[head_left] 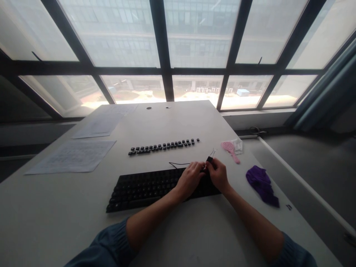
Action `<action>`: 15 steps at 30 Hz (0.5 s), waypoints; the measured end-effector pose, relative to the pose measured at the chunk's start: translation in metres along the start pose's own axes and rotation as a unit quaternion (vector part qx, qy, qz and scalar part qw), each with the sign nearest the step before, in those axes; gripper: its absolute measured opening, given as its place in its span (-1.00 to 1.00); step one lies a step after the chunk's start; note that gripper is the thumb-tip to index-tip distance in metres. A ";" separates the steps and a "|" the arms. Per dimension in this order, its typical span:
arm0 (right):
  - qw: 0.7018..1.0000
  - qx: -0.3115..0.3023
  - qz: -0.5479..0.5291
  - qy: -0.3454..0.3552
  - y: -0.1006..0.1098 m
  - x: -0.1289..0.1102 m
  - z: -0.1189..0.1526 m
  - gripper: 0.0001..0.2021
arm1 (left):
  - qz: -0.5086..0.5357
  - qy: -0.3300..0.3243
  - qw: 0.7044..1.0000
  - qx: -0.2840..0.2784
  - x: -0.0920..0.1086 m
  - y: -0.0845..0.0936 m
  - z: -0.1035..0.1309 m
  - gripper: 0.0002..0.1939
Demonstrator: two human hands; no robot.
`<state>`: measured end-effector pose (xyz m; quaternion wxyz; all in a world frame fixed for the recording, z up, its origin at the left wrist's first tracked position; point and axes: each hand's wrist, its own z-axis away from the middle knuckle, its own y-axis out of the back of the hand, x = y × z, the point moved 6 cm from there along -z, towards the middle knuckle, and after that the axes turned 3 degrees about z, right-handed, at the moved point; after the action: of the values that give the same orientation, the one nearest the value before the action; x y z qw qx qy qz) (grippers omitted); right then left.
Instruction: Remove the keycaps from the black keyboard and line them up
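A black keyboard (144,189) lies across the table in front of me, its right part partly hidden under my hands. My right hand (219,174) pinches a small keycap puller (209,159) with a black body, its thin wire prongs pointing up and away. My left hand (191,178) is over the keyboard's right half, fingers bent together and meeting the right fingertips. Whatever sits between the left fingers is too small to make out. Behind the keyboard, loose black keycaps (164,146) stand in two rows.
A black cable (178,164) runs behind the keyboard. To the right are a pink hairbrush (229,150) on a white packet (238,146), a purple cloth (261,184) and a small dark item (289,207) near the table edge. Printed sheets (72,157) lie at left.
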<state>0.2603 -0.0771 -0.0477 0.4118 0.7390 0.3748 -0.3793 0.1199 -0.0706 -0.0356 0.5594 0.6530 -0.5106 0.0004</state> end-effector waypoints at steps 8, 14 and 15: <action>1.000 0.025 -0.008 -0.009 0.002 0.007 -0.002 -0.77 | -0.072 -0.062 0.996 0.001 0.019 0.008 0.001 -0.79; 0.998 0.008 -0.059 -0.013 -0.001 0.006 -0.003 -0.77 | -0.012 -0.023 0.999 0.027 0.021 0.045 -0.018 -0.78; 0.998 0.003 -0.068 -0.016 -0.002 0.006 -0.003 -0.78 | -0.018 -0.015 0.999 0.033 0.015 0.052 -0.027 -0.80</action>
<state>0.2623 -0.0727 -0.0527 0.3888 0.7068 0.4163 -0.4194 0.1085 -0.0533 0.0212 0.5299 0.6801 -0.5066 -0.0031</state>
